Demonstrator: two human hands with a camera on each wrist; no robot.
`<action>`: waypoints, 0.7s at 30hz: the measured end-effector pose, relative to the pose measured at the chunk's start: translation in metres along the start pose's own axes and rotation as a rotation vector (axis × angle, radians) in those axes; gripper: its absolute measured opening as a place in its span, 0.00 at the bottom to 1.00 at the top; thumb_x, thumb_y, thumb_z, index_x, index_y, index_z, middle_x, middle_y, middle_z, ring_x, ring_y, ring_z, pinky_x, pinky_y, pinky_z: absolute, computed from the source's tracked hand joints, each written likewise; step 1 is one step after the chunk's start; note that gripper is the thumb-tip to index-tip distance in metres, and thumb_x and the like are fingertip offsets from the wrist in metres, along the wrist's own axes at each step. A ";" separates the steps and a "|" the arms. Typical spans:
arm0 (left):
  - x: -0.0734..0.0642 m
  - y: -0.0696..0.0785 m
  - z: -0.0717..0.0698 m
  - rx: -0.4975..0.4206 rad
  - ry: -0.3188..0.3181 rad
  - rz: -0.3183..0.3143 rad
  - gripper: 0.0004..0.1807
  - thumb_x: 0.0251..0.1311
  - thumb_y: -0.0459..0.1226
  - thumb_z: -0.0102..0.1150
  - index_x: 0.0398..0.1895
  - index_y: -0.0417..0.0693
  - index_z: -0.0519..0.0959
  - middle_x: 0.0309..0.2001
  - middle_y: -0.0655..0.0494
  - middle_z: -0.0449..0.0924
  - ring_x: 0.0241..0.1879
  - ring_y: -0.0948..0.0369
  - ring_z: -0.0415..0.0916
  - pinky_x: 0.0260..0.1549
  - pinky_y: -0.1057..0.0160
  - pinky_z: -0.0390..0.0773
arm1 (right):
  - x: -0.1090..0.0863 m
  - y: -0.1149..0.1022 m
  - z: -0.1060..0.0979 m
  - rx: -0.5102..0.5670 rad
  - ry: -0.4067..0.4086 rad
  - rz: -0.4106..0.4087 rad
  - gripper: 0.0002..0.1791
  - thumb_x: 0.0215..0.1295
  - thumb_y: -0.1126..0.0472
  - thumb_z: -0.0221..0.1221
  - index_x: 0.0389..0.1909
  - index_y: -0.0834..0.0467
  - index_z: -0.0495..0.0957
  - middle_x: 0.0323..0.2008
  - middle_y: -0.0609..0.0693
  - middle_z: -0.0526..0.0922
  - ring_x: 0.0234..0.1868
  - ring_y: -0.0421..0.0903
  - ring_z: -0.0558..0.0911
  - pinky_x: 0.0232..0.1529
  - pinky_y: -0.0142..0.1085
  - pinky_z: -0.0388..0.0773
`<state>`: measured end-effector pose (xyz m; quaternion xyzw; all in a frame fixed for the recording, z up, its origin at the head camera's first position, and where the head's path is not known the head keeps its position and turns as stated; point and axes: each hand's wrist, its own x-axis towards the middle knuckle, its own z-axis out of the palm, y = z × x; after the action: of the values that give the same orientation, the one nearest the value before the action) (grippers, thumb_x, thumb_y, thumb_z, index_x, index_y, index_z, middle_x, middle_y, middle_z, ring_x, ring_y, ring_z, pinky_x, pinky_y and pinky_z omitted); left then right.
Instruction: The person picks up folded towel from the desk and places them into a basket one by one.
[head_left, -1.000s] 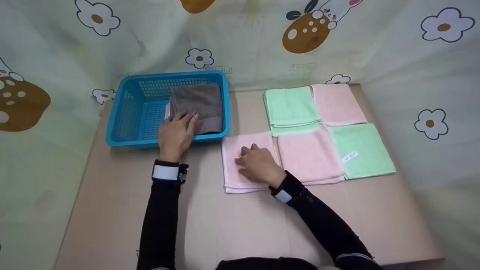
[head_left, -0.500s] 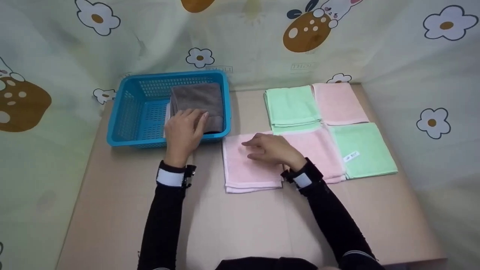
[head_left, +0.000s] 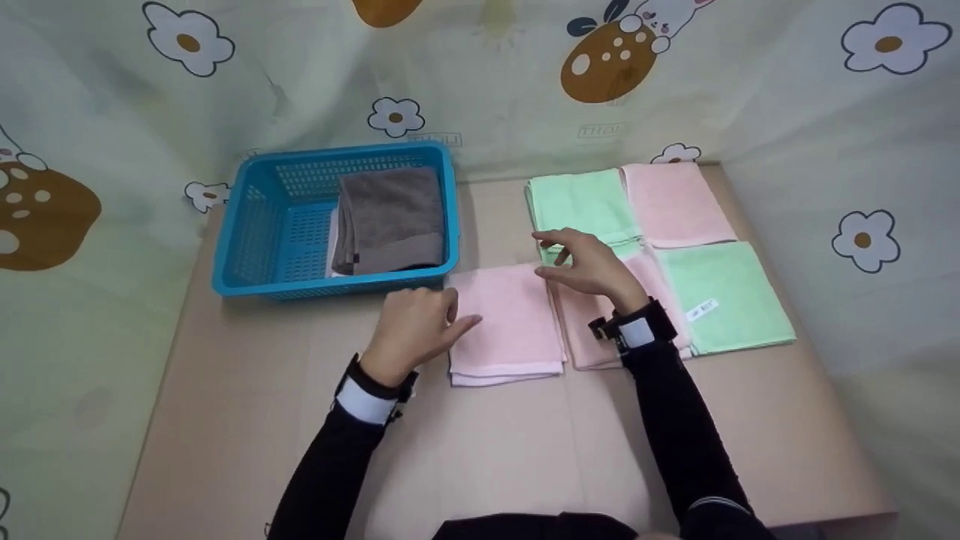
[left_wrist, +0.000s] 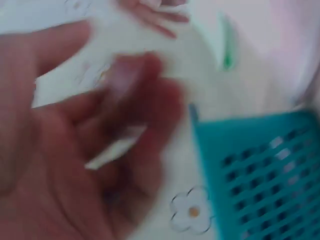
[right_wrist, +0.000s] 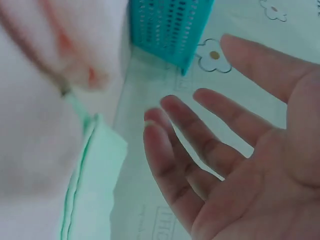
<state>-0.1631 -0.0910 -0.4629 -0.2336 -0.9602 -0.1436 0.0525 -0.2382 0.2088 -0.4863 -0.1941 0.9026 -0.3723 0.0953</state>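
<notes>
A folded grey towel (head_left: pixel 394 217) lies in the right part of a blue plastic basket (head_left: pixel 255 288), over something white that shows at its left edge. My left hand (head_left: pixel 411 330) is between the basket and a folded pink towel (head_left: pixel 504 322), fingers loosely bent and holding nothing; the left wrist view is blurred. My right hand (head_left: pixel 589 262) hovers over the edges of a folded green towel (head_left: pixel 581 202) and a second pink towel (head_left: pixel 589 322). Its fingers are relaxed and spread in the right wrist view, with nothing between them.
A third pink towel (head_left: pixel 679 206) lies at the back right of the table (head_left: pixel 480 450). In front of it is another green towel (head_left: pixel 727 300) with a white label. A printed curtain (head_left: pixel 510 90) hangs behind and at both sides.
My left hand has left the grey towel and drawn back out of the basket toward the front right. My right hand has risen off the nearest pink towel and moved right and back.
</notes>
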 end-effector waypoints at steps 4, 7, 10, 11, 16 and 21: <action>-0.002 -0.006 0.024 0.038 -0.145 -0.136 0.30 0.65 0.58 0.66 0.15 0.45 0.75 0.14 0.59 0.57 0.17 0.60 0.60 0.15 0.63 0.55 | 0.002 0.010 0.007 -0.017 -0.078 0.061 0.37 0.64 0.58 0.70 0.73 0.60 0.71 0.66 0.63 0.78 0.41 0.52 0.85 0.54 0.48 0.78; -0.001 -0.014 0.040 0.012 -0.226 -0.244 0.31 0.66 0.58 0.64 0.16 0.45 0.73 0.15 0.58 0.57 0.18 0.58 0.62 0.17 0.62 0.56 | 0.005 0.015 0.016 -0.054 -0.144 0.074 0.40 0.60 0.58 0.73 0.73 0.61 0.71 0.67 0.64 0.75 0.48 0.55 0.82 0.61 0.51 0.76; 0.002 -0.019 0.054 -0.045 -0.283 -0.287 0.29 0.67 0.59 0.62 0.22 0.44 0.76 0.18 0.57 0.62 0.21 0.57 0.66 0.19 0.61 0.60 | 0.008 0.018 0.024 -0.110 -0.180 0.076 0.42 0.56 0.58 0.76 0.72 0.61 0.71 0.66 0.65 0.76 0.59 0.59 0.78 0.68 0.53 0.72; 0.003 -0.020 0.058 -0.066 -0.290 -0.289 0.28 0.67 0.59 0.62 0.23 0.44 0.76 0.18 0.57 0.63 0.21 0.56 0.66 0.20 0.60 0.61 | 0.009 0.019 0.027 -0.122 -0.185 0.078 0.43 0.55 0.59 0.76 0.72 0.62 0.71 0.65 0.64 0.76 0.62 0.61 0.78 0.68 0.54 0.71; 0.009 -0.019 0.071 -0.158 -0.268 -0.259 0.25 0.66 0.53 0.62 0.17 0.48 0.70 0.18 0.58 0.63 0.22 0.57 0.66 0.22 0.59 0.65 | 0.011 0.018 0.032 -0.153 -0.187 0.122 0.40 0.55 0.60 0.76 0.68 0.64 0.72 0.58 0.62 0.82 0.61 0.60 0.79 0.67 0.54 0.73; 0.010 -0.018 0.078 -0.215 -0.237 -0.255 0.23 0.59 0.47 0.61 0.13 0.53 0.63 0.17 0.60 0.59 0.20 0.58 0.62 0.20 0.60 0.61 | 0.014 0.017 0.035 -0.194 -0.231 0.125 0.30 0.59 0.58 0.73 0.60 0.63 0.77 0.43 0.57 0.82 0.47 0.56 0.80 0.54 0.51 0.78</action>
<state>-0.1831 -0.0783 -0.5405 -0.1297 -0.9606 -0.2223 -0.1050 -0.2444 0.1916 -0.5230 -0.1872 0.9277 -0.2518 0.2024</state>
